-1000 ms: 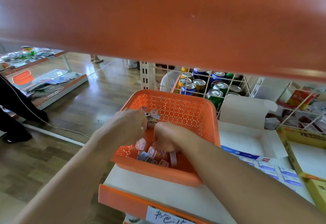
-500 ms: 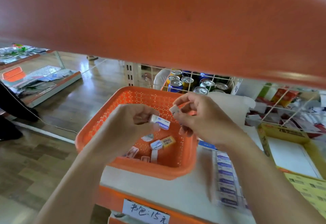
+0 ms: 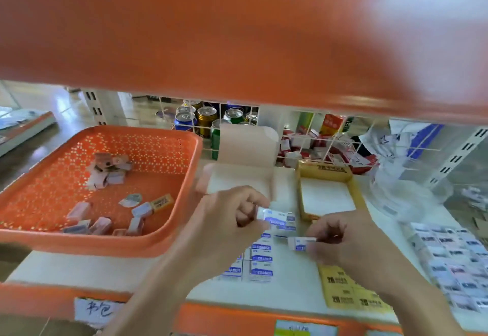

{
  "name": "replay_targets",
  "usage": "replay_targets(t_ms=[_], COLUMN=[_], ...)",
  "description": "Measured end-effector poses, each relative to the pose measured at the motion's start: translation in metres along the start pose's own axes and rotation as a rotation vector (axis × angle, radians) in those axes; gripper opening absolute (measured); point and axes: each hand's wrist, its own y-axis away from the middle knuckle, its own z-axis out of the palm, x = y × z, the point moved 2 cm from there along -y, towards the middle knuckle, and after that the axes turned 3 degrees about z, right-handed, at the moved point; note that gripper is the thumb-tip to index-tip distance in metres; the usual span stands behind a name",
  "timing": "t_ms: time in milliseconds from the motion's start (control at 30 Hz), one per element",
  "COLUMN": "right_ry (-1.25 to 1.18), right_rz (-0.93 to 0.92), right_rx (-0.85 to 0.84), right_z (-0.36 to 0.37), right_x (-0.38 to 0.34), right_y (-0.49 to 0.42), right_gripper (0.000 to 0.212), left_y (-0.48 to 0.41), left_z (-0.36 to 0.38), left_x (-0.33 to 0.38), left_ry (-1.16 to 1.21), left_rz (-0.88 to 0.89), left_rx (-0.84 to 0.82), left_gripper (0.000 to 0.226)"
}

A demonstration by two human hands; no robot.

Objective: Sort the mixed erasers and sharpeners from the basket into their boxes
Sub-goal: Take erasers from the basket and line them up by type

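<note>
- The left hand [image 3: 232,219] is curled, pinching a small white rectangular eraser in a blue-printed sleeve [image 3: 274,215] between thumb and fingertips.
- The right hand [image 3: 343,240], just right of the left hand and a little nearer to the person, pinches a second white eraser [image 3: 301,243] the same way. The two erasers are near each other but not touching.
- Below both hands lies an open white cardboard box [image 3: 245,148] with its flap standing up on the far side. Rows of blue-and-white packaged erasers [image 3: 260,259] lie flat under the left hand's eraser.
- To the left of the left hand, an orange perforated plastic basket [image 3: 100,243] sits on the white shelf [image 3: 79,269]. Loose small erasers and sharpeners [image 3: 108,171] lie in it, one heap towards the far side and others scattered nearer. They are too blurred to tell apart.
- Just beyond the right hand stands an open yellow cardboard box [image 3: 323,169] with a pale inside.
- Well right of the right hand lie more rows of small packets [image 3: 454,261], blurred.
- Far beyond both hands, metal drink cans [image 3: 206,117] stand behind a white wire grid.
</note>
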Motion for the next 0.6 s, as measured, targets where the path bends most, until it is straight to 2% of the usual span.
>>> replay_targets(t_ms=[167, 333, 500, 600], right_ry=[0.264, 0.331, 0.492, 0.521], right_rz=[-0.04, -0.042, -0.008, -0.018], right_rx=[0.012, 0.043, 0.043, 0.058], right_z=[0.02, 0.033, 0.041, 0.043], right_x=[0.011, 0.013, 0.012, 0.008], right_y=[-0.003, -0.009, -0.016, -0.016], right_gripper=[0.011, 0.014, 0.029, 0.027], left_y=[0.005, 0.01, 0.012, 0.011], left_z=[0.015, 0.015, 0.015, 0.015], left_x=[-0.012, -0.015, -0.018, -0.02], left_ry=[-0.092, -0.111, -0.105, -0.11], left_rz=[-0.094, -0.135, -0.158, -0.154], left_rx=[0.04, 0.064, 0.054, 0.057], left_gripper=[0.017, 0.019, 0.017, 0.017])
